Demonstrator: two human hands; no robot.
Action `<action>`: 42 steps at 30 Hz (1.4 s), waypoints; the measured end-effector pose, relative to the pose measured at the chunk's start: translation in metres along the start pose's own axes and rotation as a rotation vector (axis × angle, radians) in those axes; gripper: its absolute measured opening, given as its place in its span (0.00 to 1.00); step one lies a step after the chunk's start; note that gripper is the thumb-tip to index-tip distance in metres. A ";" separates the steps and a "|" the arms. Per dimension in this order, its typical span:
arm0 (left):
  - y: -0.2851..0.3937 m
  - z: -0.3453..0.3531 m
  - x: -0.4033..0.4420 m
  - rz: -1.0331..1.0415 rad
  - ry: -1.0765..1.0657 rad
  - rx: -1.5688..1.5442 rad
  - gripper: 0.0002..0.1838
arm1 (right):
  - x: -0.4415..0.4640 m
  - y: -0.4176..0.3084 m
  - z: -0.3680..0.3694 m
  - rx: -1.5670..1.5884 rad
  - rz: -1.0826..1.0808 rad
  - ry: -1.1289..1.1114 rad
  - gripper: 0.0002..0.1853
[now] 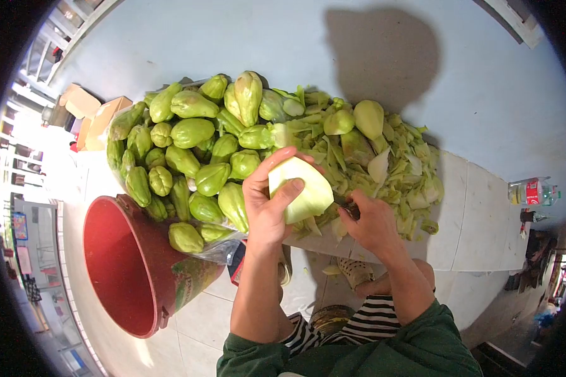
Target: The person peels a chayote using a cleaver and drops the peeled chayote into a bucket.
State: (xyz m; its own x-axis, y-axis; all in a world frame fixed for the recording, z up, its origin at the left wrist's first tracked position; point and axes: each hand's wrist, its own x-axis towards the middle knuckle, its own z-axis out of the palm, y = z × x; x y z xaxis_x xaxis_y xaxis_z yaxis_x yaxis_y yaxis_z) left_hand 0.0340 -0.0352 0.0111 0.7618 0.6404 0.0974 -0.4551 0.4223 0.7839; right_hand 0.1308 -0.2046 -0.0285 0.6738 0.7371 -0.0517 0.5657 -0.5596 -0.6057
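My left hand [271, 200] is wrapped round a pale, peeled chayote [308, 188], its thumb lying across the near face. In my closed right hand [374, 223] is a small dark knife [347, 207], mostly covered by the fingers; its tip is close to the chayote's lower right edge. Behind both hands spreads a heap of peelings [415, 182]. Two peeled or partly peeled chayotes, one a pale chayote [368, 119], rest on top of that heap. Left of my hands lies a big pile of unpeeled green chayotes [192, 133], on clear plastic.
A red bucket [141, 301] lies tipped on the tiled floor at left, its mouth facing the camera. An open cardboard box [100, 122] stands behind the pile. On the right is a plastic bottle [534, 192] with a red label. My sandalled foot [357, 271] is below my right hand.
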 end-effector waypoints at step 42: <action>-0.006 -0.020 0.010 -0.043 0.299 -0.105 0.26 | -0.004 0.004 0.011 -0.013 -0.038 0.015 0.14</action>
State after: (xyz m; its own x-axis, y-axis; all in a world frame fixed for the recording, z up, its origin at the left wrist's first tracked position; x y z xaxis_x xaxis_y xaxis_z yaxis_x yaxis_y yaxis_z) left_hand 0.0350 -0.0187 -0.0053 0.6190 0.7743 -0.1315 -0.4827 0.5072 0.7140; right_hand 0.1249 -0.2059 -0.0397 0.6583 0.7526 -0.0169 0.5973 -0.5359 -0.5967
